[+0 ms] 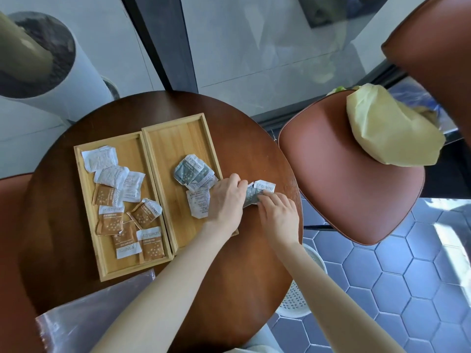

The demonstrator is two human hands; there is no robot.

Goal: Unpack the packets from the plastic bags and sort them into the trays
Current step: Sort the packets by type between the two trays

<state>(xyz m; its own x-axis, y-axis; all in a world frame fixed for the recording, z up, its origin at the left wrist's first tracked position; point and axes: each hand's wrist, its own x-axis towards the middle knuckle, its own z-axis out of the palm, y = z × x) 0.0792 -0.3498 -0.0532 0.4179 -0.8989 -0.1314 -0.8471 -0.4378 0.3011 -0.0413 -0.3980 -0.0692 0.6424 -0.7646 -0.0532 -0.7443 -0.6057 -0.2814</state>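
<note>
Two wooden trays lie side by side on a round dark table. The left tray [88, 200] holds several brown-and-white packets [112, 222]. The right tray [168, 154] holds a few grey-and-white packets [192, 171]. Just right of that tray, my left hand [228, 200] and my right hand [277, 215] together grip a small bunch of grey packets [263, 187] on the table top. My left hand partly covers the right tray's edge. An empty clear plastic bag [84, 317] lies flat at the table's near left edge.
A brown leather chair [351, 179] stands close to the right of the table, with a yellow cloth bag [390, 131] on its seat. A white perforated basket [300, 294] sits on the tiled floor below. A large white planter [76, 80] stands at far left.
</note>
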